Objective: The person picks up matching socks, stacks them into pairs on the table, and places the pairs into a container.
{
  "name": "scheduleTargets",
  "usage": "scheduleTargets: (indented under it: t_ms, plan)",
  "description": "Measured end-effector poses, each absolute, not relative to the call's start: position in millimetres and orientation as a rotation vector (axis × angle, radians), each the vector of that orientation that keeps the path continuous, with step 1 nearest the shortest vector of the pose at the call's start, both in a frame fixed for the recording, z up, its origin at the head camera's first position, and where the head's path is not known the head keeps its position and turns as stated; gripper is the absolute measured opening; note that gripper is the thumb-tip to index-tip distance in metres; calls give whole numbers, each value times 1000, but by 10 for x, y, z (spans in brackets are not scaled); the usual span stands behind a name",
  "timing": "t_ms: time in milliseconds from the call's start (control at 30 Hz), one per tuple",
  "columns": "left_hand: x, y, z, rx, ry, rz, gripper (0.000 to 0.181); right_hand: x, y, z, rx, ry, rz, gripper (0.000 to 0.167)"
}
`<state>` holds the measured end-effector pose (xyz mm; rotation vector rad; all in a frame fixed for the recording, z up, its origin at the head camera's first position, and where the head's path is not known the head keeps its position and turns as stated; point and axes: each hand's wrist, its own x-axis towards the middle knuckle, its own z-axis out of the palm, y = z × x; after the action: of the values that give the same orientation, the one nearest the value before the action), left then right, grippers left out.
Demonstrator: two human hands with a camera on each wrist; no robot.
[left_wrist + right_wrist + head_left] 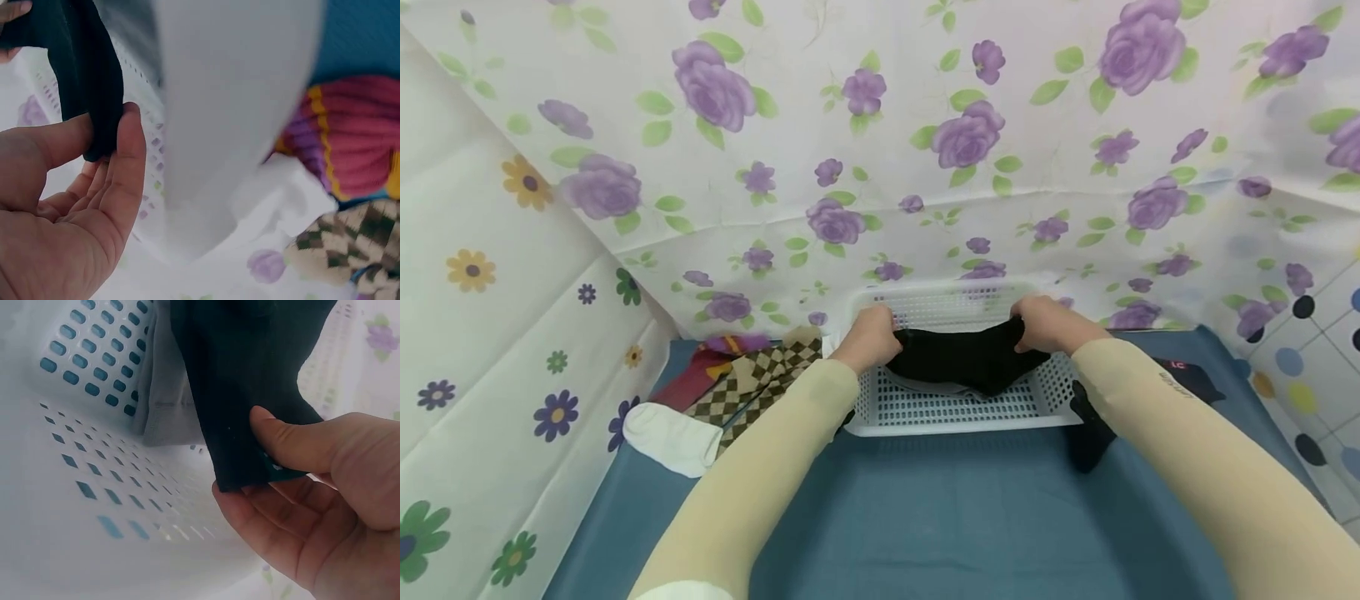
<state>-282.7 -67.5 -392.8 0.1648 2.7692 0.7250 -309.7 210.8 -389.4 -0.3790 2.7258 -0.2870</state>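
The soft black fabric sock (962, 358) is stretched between the two hands, over the white plastic basket with many holes (962, 428); whether it touches the folded grey cloth (167, 412) below, I cannot tell. The left hand (868, 337) pinches its end at nine o'clock, and the right hand (1047, 325) pinches its end near two o'clock.

I judge the sock to be light, limp and not fragile, with little risk of slipping; the best hold is at both ends, because the middle will sag.

The right wrist view shows the thumb on top and fingers beneath, and small pale marks near the thumb, which the head view does not show. The left wrist view shows ribs on the maroon knitted sock (359, 134). Only the head view shows a black cloth (1088, 446) at four o'clock from the basket.
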Motion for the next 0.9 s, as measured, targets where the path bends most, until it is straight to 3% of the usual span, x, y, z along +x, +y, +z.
scheduleTargets:
  t_ms: [233,467,900]
  plan:
    - [-2874,-622,-3941,203,2784,640,41,-3129,2031,-3949,-400,2751,-177,50]
    - [-2878,-633,-3973,235,2819,546,9,-3124,2016,-4044,-445,2742,-67,56]
    - [-2963,-627,-4133,477,2903,237,24,-3062,2025,-4003,-553,2766,-37,41]
